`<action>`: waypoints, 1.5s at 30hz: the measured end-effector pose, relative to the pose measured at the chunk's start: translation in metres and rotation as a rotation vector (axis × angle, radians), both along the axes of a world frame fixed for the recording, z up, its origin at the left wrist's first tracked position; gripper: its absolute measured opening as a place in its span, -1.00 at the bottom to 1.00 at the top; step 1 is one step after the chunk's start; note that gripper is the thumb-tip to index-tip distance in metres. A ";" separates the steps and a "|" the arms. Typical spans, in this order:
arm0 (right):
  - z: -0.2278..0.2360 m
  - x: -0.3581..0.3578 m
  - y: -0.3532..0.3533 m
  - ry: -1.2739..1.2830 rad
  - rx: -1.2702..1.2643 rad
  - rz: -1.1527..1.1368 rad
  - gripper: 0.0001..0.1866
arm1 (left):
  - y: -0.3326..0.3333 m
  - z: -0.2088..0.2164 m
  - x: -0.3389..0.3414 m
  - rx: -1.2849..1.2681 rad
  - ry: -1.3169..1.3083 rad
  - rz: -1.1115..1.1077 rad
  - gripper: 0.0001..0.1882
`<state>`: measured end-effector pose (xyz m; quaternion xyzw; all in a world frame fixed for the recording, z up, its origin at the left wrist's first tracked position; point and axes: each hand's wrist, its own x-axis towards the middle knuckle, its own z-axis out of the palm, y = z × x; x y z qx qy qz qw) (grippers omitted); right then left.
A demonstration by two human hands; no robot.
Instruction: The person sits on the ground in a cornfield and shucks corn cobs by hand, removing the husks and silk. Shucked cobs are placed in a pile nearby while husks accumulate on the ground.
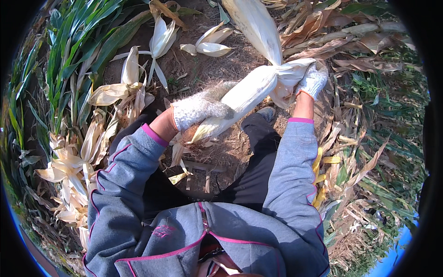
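Note:
An ear of corn in pale, dry husk lies slantwise in front of me, its tip toward the lower left. My left hand, in a white knitted glove, is wrapped round its lower half, with brown silk hanging about the tip. My right hand, gloved alike, is closed on a bunch of husk leaves at the ear's upper right end. From that same joint a second long, pale husk bundle stretches away from me; I cannot tell whether an ear is inside.
Several yellow husked ears lie beside my right forearm. Emptied husks are heaped at the left, with others on the soil ahead. Green corn leaves stand at the far left. Dry stalks lie at the far right.

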<state>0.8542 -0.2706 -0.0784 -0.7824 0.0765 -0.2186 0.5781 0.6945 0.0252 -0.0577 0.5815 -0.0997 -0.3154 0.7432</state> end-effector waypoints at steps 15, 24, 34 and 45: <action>0.055 -0.110 0.140 -0.198 -0.597 1.091 -0.52 | 0.018 -0.024 0.029 -0.701 0.415 0.690 -0.73; 0.054 -0.112 0.136 -0.062 -0.495 0.967 -0.41 | 0.018 -0.018 0.033 -0.614 0.428 0.735 -0.73; 0.045 -0.115 0.147 -0.339 -0.610 0.936 -0.78 | 0.000 -0.022 0.030 -0.563 0.260 0.719 -0.69; 0.003 -0.054 0.091 0.299 0.960 0.283 -0.84 | -0.020 -0.016 0.014 0.050 -0.054 0.357 -0.15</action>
